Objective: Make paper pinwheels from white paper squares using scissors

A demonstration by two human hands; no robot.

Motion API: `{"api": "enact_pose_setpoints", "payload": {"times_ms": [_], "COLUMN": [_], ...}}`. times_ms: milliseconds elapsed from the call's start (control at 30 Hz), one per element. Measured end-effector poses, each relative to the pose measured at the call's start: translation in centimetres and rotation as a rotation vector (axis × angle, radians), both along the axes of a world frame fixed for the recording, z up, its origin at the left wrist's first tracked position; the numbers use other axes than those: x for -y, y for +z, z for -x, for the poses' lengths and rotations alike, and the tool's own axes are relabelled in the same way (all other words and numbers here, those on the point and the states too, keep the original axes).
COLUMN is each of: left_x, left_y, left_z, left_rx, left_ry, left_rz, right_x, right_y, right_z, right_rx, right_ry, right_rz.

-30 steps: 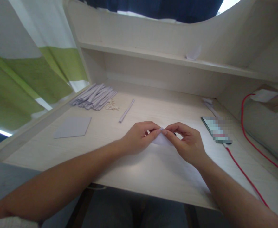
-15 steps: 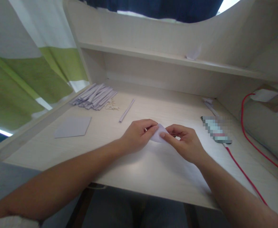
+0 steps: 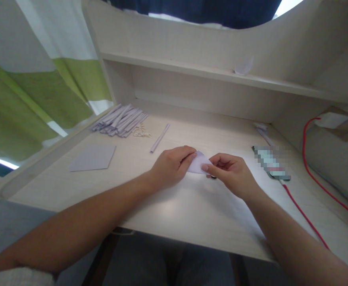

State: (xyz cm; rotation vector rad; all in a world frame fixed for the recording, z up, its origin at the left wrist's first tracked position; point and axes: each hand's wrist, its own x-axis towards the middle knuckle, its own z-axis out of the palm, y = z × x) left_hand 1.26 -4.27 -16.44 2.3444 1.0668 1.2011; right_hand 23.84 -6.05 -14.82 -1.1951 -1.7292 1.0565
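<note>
Paper piece [image 3: 199, 163] pinched between left hand [image 3: 172, 165] and right hand [image 3: 231, 174], low over tabletop [image 3: 191, 206] centre. Thin, light, floppy, easily creased; best held at edges with fingertips. Strip pile [image 3: 120, 121] well apart, far left.

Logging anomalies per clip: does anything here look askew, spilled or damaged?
Nothing stands out. Both hands, left hand and right hand, pinch a small folded paper on the desk; paper strips lie piled.

Paper-strip pile [image 3: 119, 120], flat grey sheet [image 3: 93, 157], phone [image 3: 271, 162], red cable [image 3: 304, 213].
</note>
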Motion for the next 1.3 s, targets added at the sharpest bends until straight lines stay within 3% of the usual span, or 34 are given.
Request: {"api": "enact_pose_setpoints", "payload": {"times_ms": [500, 967, 1300], "left_x": [0.05, 0.26, -0.06], "left_y": [0.32, 0.44, 0.36], "left_z": [0.13, 0.23, 0.19], "left_rx": [0.125, 0.244, 0.304], "left_ry": [0.103, 0.141, 0.176], "left_rz": [0.083, 0.050, 0.038], "right_x": [-0.43, -0.54, -0.82], "right_y": [0.35, 0.20, 0.40], "right_z": [0.11, -0.20, -0.17], "right_rx": [-0.176, -0.267, -0.447], "right_ry": [-0.158, -0.160, -0.174], "right_rz": [0.010, 0.059, 0.085]}}
